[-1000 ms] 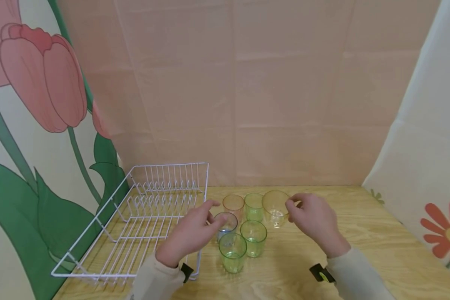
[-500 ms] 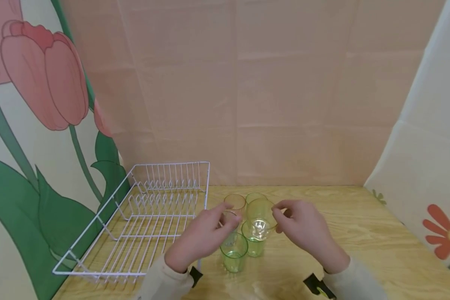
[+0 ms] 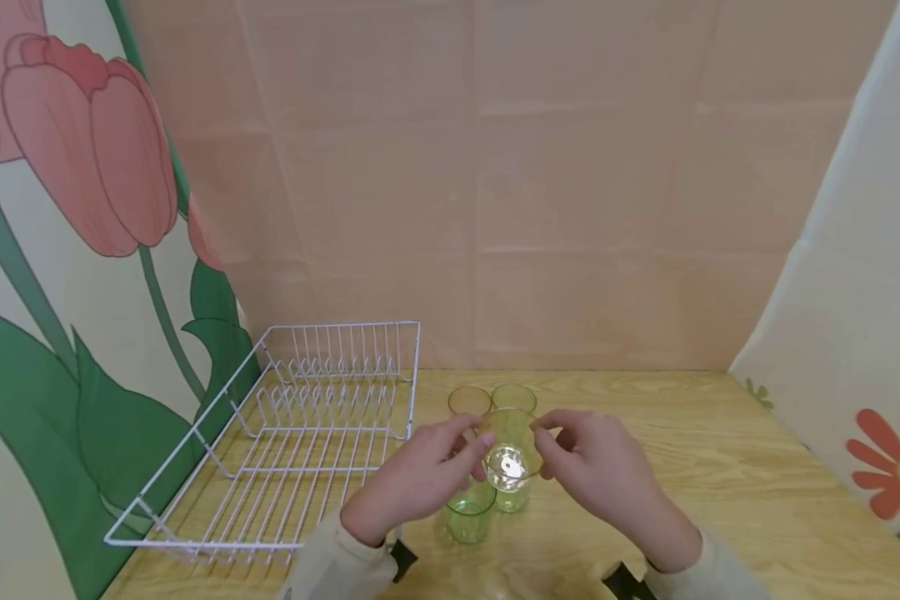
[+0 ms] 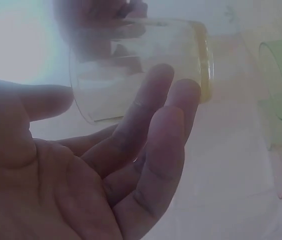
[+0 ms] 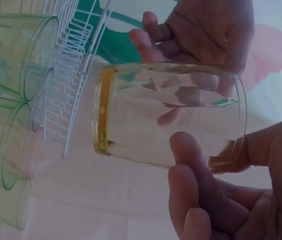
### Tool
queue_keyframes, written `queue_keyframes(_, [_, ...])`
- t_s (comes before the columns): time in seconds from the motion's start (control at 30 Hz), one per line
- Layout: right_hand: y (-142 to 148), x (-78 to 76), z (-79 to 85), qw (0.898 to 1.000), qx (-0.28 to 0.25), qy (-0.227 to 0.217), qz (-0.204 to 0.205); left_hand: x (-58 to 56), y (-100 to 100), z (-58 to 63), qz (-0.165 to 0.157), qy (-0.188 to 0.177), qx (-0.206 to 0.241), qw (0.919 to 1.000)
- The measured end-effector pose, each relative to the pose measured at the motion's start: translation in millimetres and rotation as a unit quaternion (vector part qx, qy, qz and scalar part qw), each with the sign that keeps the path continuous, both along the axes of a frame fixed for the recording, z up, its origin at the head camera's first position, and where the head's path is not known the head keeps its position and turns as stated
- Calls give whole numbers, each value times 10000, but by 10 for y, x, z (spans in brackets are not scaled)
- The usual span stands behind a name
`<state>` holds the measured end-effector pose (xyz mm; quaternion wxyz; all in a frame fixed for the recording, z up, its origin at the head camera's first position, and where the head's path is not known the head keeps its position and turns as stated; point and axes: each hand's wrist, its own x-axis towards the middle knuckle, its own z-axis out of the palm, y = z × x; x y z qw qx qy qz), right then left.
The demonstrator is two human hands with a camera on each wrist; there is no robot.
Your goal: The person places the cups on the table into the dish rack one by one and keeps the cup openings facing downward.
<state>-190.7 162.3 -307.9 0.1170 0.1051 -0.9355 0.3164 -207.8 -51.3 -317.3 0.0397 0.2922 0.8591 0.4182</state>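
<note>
A clear drinking glass with a yellow tint (image 3: 510,433) is up between the two hands, over the group of glasses. The right hand (image 3: 600,471) pinches its right side near the rim with thumb and fingers. At its left side, the left hand (image 3: 416,471) has its thumb at the rim and its fingers bent along the wall. In the right wrist view the glass (image 5: 136,115) lies across the picture, its thick amber base leftward. Below stand a pinkish-orange glass (image 3: 468,401), a green glass (image 3: 515,396) behind and a green glass (image 3: 471,518) in front.
A white wire dish rack (image 3: 300,471) stands on the wooden table (image 3: 690,467) to the left of the glasses. Another green glass (image 3: 512,502) is partly covered by the held one. The left hand hides a blue glass. A pink cloth backdrop (image 3: 600,192) rises behind the table.
The right hand has brought the yellow glass leftward and nearer, tilting it. The left hand has moved right from above the blue glass to the held glass.
</note>
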Motion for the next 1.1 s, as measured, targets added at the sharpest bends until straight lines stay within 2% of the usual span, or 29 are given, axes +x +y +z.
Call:
queue_keyframes(0.2, [-8,0,-11,10000,-31,-48,62,3,-2,-9,-7,34,-1,10000])
queue_keyframes(0.53, [56,-70,-51,9959,-784,-251,365,7,5,-29,134,685,-217,9973])
queue_keyframes(0.77, [104,-161,-60,9922,-1064,-521,377,0,22,-53,104,924,-195,9955])
queue_keyframes(0.9, [120,-200,-57,9880,-1239,-867,320,5,21,-52,24,1025,-172,9946])
queue_keyframes(1.1, [146,-248,-95,9843,-1357,-1071,349,16,13,-64,-209,1486,-372,9880])
